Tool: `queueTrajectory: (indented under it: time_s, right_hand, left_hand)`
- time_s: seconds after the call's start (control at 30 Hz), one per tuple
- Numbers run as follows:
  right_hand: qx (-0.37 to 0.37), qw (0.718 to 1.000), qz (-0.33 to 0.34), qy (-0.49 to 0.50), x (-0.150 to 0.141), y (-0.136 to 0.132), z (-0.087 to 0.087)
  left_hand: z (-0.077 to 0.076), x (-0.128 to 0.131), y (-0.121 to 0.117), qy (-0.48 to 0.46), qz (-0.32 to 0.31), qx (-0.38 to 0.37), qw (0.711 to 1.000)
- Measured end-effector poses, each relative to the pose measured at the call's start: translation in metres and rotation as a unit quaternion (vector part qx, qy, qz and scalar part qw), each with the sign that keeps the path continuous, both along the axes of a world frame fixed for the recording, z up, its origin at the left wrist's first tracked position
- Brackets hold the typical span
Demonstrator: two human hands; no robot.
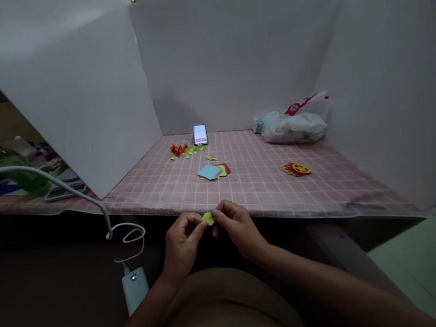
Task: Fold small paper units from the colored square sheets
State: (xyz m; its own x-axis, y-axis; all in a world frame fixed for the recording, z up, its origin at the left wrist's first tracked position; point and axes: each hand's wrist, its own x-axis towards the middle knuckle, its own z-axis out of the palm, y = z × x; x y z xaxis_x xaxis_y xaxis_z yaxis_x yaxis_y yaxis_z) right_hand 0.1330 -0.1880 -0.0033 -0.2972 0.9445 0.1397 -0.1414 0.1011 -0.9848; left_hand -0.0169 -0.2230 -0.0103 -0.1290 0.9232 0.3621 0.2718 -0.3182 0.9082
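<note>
A small piece of yellow paper (pixel 208 219) sits between the two hands, close to the counter's (pixel 258 159) near edge and above the lap. The left hand (pixel 181 244) reaches it from eight o'clock, its thumb and forefinger pinching the nine o'clock edge. The right hand (pixel 238 228) comes in from four o'clock, with its thumb laid across the three o'clock side and its other fingers curled behind. Neither hand is nearer — both are touching the paper, and both sets of fingers are closed on it.

The part that shows is a little longer from nine to three than from twelve to six, so its long way seems to run from hand to hand. The fingers hide both ends, though, so the true long axis cannot be told. Creases are too small to make out; whether the paper touches the counter's edge is unclear.

From the paper, a loose stack of colored squares (pixel 209 172) lies on the counter just past twelve o'clock, with a lone yellow folded piece (pixel 212 158) beyond it. Farther off, towards half past eleven, is a cluster of red, orange and yellow folded pieces (pixel 179 150), with a phone (pixel 200 133) standing beside it. Red and yellow cutouts (pixel 296 168) lie well apart, between two and three o'clock — out of both hands' grasp.
</note>
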Motion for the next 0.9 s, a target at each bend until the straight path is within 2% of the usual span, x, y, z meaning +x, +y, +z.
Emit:
queueTrajectory:
  time_s: [0.2, 0.57, 0.73, 0.9]
  right_hand:
    - [-0.007, 1.0, 0.003, 0.001, -0.0002, 0.0006, 0.0009]
    - [-0.017, 0.999, 0.028, 0.011, -0.0003, 0.0007, -0.0008]
    - [-0.027, 0.995, 0.091, 0.025, -0.0024, -0.0001, 0.001]
    - [-0.031, 0.996, 0.078, 0.015, -0.0031, -0.0003, 0.001]
  left_hand:
    - [0.0017, 0.0015, -0.0011, -0.056, 0.008, -0.052, 0.997]
    - [0.0069, 0.0025, -0.0022, -0.113, 0.013, -0.081, 0.99]
    - [0.0038, 0.0023, -0.0007, -0.158, 0.026, -0.069, 0.985]
    - [0.0031, 0.0039, 0.0, -0.187, 0.004, -0.056, 0.981]
